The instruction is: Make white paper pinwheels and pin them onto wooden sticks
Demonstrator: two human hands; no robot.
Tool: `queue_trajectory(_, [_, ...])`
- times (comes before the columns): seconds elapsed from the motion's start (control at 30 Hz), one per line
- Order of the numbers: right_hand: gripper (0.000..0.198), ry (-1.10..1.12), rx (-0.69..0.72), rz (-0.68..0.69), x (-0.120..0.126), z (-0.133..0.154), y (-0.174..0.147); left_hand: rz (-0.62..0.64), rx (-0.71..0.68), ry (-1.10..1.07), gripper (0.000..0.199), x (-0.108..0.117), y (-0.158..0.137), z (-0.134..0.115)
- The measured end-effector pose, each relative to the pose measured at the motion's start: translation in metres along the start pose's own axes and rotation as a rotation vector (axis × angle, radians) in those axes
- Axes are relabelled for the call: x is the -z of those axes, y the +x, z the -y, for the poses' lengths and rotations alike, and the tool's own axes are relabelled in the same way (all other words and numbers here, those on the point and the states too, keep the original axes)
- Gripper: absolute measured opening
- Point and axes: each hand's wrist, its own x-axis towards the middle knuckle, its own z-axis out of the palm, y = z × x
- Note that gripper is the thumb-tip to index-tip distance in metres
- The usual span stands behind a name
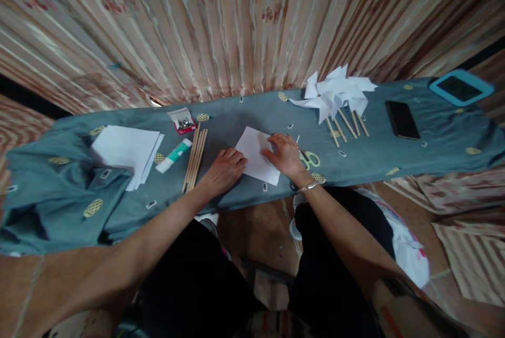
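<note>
The left hand (224, 169) lies flat, fingers loosely curled, on the near left corner of a white paper sheet (258, 155), and the right hand (284, 155) presses open-palmed on its right edge, a bracelet (308, 186) at the wrist. The sheet sits near the table's near edge on a blue-grey cloth (244, 112). Just right of the hand lie scissors (311, 159); left are wooden sticks (195, 157), a glue stick (173, 155), a small packet (182, 120) whose print is too blurred to read, and stacked paper (125, 147). Far right lie paper pinwheels (335, 93), a phone (402, 119) and a tablet (461, 87), with bare cloth between them.
</note>
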Motion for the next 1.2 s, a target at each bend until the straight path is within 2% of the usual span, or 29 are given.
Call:
queue_trajectory(0.47, [0.031, 0.007, -0.006, -0.001, -0.002, -0.002, -0.001, -0.014, 0.013, 0.013, 0.025, 0.007, -0.025, 0.007])
queue_trajectory(0.7, [0.030, 0.013, -0.010, 0.000, -0.002, -0.003, -0.001, -0.069, 0.021, 0.000, 0.026, 0.005, -0.042, 0.018])
queue_trajectory(0.83, [0.031, 0.016, -0.014, 0.005, 0.000, 0.000, -0.001, -0.085, 0.034, -0.019, 0.031, 0.011, -0.051, 0.022])
queue_trajectory(1.0, [0.030, -0.013, -0.013, 0.004, 0.002, 0.004, -0.003, -0.152, 0.087, -0.079, 0.032, 0.013, -0.037, -0.005])
queue_trajectory(1.1, [0.029, -0.048, -0.001, 0.013, 0.004, 0.007, -0.003, -0.122, 0.075, -0.172, 0.043, 0.000, -0.016, -0.027])
queue_trajectory(1.2, [0.029, -0.078, 0.002, 0.023, 0.007, 0.009, -0.003, -0.061, 0.127, -0.211, 0.053, -0.017, -0.003, -0.036])
